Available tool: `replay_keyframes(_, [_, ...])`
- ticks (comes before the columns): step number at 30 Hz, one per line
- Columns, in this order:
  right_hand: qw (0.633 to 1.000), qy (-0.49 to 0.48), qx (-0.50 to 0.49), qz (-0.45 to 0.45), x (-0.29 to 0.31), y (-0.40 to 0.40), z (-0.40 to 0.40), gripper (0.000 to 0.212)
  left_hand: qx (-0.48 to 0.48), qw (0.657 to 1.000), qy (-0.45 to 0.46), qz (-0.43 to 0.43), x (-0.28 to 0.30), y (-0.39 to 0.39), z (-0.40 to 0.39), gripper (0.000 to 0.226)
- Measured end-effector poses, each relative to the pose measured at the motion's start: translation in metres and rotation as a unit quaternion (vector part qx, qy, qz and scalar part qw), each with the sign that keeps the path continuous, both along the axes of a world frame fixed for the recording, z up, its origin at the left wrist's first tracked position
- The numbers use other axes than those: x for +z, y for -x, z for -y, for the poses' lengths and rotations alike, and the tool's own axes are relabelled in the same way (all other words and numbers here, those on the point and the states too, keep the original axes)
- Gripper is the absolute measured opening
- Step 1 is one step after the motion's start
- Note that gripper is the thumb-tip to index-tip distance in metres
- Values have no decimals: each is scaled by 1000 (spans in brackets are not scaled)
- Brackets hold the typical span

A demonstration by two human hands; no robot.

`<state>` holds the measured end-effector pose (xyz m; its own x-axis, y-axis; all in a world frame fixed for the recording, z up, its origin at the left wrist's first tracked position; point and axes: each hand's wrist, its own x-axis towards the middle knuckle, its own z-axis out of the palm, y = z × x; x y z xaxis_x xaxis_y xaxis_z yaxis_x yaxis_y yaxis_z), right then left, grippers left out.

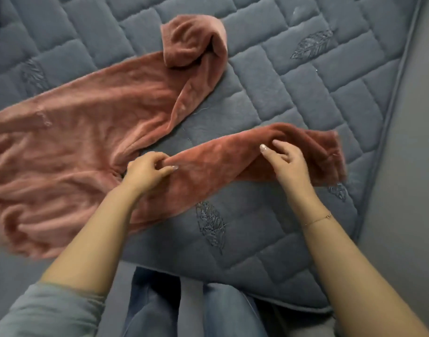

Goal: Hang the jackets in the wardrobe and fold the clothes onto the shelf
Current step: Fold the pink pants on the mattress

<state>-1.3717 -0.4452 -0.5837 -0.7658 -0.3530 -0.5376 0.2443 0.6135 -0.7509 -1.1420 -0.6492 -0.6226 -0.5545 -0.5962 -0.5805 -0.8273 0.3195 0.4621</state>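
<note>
One pink garment (82,132) lies on the mattress (293,98) (two sleeves visible). Left hand (145,170) pinches the near sleeve (232,164); right hand (287,160) apparently pinches it too.

A grey quilted mattress (293,98) with stitched leaf patterns fills the view. A fuzzy salmon-pink garment (91,122) lies spread across its left side, one sleeve stretching right.

The person is wearing a grey-green pushed-up fabric sleeve (50,310) at seven o'clock, a thin gold chain bracelet (318,219) at four o'clock.
</note>
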Motion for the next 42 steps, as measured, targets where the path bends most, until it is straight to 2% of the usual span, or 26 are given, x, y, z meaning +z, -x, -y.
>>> replay_keyframes(2, [998, -29, -26, 38, -17, 10, -8, 29, 17, 997, 36, 59, -12, 4, 2, 22])
replay_keyframes(5, [987, -66, -127, 70, -41, 27, -33, 3, 3, 998, 19, 57, -27, 17, -9, 38])
replay_keyframes(7, [968, -107, -217, 63, -54, 36, -51, 14, 3, 999, 0, 37, -33, 28, -18, 40])
replay_keyframes(9, [942, -132, -302, 60, -64, 43, -66, 51, 9, 1000, -2, 24, -36, 38, -26, 35])
replay_keyframes(11, [935, -106, -330, 72, -67, 48, -69, 71, 20, 1000, -10, 1, -38, 49, -28, 29])
replay_keyframes(13, [945, -59, -315, 58, -71, 56, -68, 68, 44, 997, -55, -34, -38, 58, -28, 24])
replay_keyframes(17, [960, 22, -280, -10, -59, 87, -67, 42, 86, 978, -170, -90, -21, 61, -19, 18])
replay_keyframes(19, [956, 103, -275, -19, -40, 118, -68, 24, 88, 969, -201, -110, -9, 57, -9, 13])
replay_keyframes(20, [947, 149, -284, -18, -29, 136, -68, 23, 82, 969, -206, -112, -4, 55, -4, 11])
replay_keyframes(22, [934, 206, -292, -15, -10, 171, -72, 33, 67, 975, -183, -108, 3, 55, 3, 6])
replay_keyframes(23, [937, 199, -288, -12, -3, 185, -73, 43, 67, 981, -152, -103, 2, 58, 4, 9])
replay_keyframes(25, [959, 97, -267, 7, -1, 199, -77, 60, 52, 996, -32, -70, -2, 66, 2, 23])
replay_keyframes(26, [968, 36, -248, 25, -4, 200, -79, 62, 34, 998, 37, -46, -4, 70, -2, 32])
replay_keyframes(28, [971, -33, -224, 77, -18, 194, -80, 55, 12, 992, 123, -37, -6, 75, -16, 46])
replay_keyframes(30, [964, -32, -214, 155, -34, 180, -78, 37, -8, 984, 165, -65, -10, 76, -35, 53])
replay_keyframes(32, [955, 1, -208, 210, -48, 159, -74, 28, -31, 980, 180, -82, -15, 69, -56, 49])
replay_keyframes(34, [946, 42, -211, 241, -59, 141, -68, 30, -57, 982, 173, -56, -19, 56, -77, 47])
replay_keyframes(37, [917, 106, -253, 290, -69, 125, -52, 19, -101, 980, 167, 33, -28, 27, -104, 72])
replay_keyframes(40, [911, 129, -273, 281, -73, 126, -35, 42, -100, 974, 187, 82, -39, 11, -113, 92])
replay_keyframes(42, [915, 137, -290, 245, -72, 136, -27, 45, -102, 972, 188, 97, -43, 12, -108, 92])
